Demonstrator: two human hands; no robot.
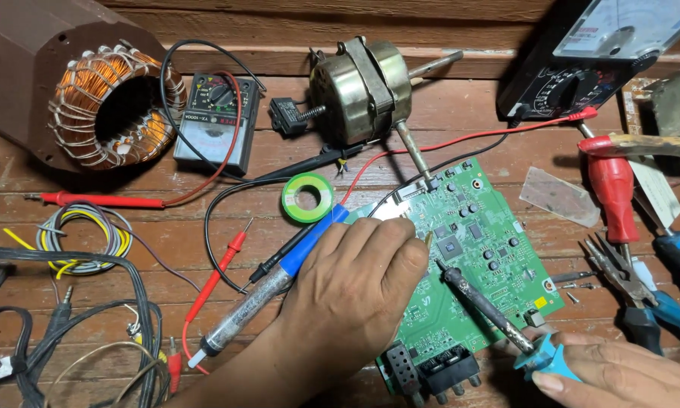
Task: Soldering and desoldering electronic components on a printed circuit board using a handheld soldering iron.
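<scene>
In the head view, the green circuit board (476, 249) lies at an angle right of the frame's centre on the wooden table (166, 227). The left hand (359, 291) rests palm down over the board's lower left part, fingers curled loosely together; a desoldering pump (268, 291) with a blue end and a clear barrel runs out from under it toward the lower left, but whether the fingers actually grip it cannot be told. The right hand (619, 374), at the lower right edge, is closed around the blue handle of a soldering iron (491, 306), whose dark tip points up and left and meets the board near the middle, just beside the left fingertips. The work looks to be mid-way: the iron is on a joint near the black chip, every part on the board seems in place, and no removed component shows. Above the board a roll of green tape (307, 198) lies just left of centre, and a brass-coloured fan motor (362, 91) sits at top centre. A copper-wound stator (117, 106) fills the upper left, with a small grey multimeter (217, 121) beside it and its red probe (102, 200) below. A larger black meter (604, 53) occupies the upper right, and a red-handled screwdriver (612, 196) and pliers (619, 276) lie along the right side.
</scene>
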